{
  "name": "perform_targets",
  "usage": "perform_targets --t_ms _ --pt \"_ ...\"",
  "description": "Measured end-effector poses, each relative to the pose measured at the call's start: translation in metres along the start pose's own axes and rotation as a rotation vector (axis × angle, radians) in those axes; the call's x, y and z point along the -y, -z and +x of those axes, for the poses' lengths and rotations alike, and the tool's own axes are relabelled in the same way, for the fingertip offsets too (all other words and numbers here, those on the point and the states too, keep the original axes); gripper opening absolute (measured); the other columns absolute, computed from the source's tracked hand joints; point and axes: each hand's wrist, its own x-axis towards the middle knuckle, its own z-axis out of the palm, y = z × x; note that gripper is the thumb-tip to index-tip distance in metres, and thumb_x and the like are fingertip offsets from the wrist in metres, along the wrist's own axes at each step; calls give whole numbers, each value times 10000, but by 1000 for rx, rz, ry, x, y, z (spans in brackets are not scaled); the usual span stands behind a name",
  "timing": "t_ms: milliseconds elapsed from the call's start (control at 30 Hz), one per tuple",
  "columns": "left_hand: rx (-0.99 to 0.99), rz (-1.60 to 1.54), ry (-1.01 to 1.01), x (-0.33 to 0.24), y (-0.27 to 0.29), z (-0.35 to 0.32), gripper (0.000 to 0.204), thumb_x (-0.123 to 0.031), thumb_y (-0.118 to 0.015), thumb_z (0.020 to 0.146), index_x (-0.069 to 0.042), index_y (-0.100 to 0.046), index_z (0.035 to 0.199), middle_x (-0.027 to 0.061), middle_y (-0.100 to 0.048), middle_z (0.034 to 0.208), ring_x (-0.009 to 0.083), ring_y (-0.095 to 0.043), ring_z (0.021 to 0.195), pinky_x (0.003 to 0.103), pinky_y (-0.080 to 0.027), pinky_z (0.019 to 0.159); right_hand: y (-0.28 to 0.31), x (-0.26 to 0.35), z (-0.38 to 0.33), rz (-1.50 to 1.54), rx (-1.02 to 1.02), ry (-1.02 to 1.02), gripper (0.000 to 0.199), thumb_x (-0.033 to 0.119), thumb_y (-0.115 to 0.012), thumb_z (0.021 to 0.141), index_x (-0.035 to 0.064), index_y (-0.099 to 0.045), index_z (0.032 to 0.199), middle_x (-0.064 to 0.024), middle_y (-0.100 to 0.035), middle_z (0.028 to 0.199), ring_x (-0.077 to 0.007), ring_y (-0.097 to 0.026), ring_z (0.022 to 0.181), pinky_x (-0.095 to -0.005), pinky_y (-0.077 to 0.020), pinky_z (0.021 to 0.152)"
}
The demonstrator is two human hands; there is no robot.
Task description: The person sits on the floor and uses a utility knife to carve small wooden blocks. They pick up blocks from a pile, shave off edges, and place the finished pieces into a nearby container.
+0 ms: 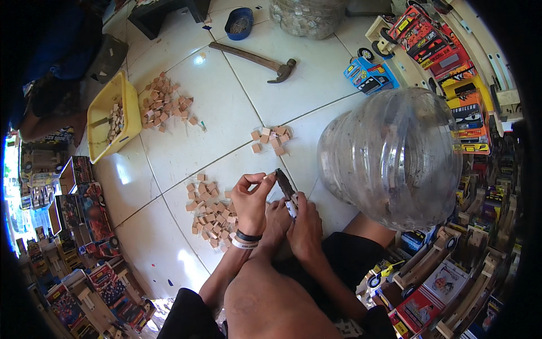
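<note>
My right hand [305,226] grips a narrow, dark tool [285,184], blade-like in shape, with a pale part near the fingers; its exact kind is unclear. Beside the tool's far tip, my left hand [252,199] is closed in a pinch on something too small to name. Left of that hand, many small wooden blocks [214,219] lie loose on the white tiles. Just beyond both hands sits a smaller cluster of wooden blocks [271,137]. My bare foot [276,217] rests underneath the hands.
A large clear plastic container [389,158] stands at right. Farther off lie a hammer [254,60] and a blue bowl [239,24]. At left, a yellow tub [127,127] stands by another block pile [164,104]. Toy trucks [432,299] crowd both sides. Another person's leg [42,125] shows far left.
</note>
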Motion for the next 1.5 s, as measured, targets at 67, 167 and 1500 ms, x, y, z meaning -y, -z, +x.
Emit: perform_targets --t_ms 67,167,1500 --pt "-66 164 -82 0 -1 2 193 -2 -817 927 62 -661 1020 104 -739 952 146 -734 891 252 -576 797 -4 3 6 -82 -46 24 500 47 -628 988 25 -491 1468 -269 -621 1120 -493 -617 1021 -586 -486 889" --pt "-97 167 -140 1 -2 3 196 -15 -825 924 58 -661 1002 88 -728 939 121 -710 864 236 -558 756 -9 3 8 -129 -95 64 521 47 -637 982 24 -483 1479 -266 -611 1078 -478 -616 982 -573 -488 855" --pt "307 247 6 -43 15 20 225 -141 -733 1033 62 -744 1131 74 -760 985 145 -713 908 306 -570 887 44 -12 1 554 218 290 650 91 -558 1065 30 -302 1659 -206 -421 1673 -493 -393 1515 -573 -303 1260"
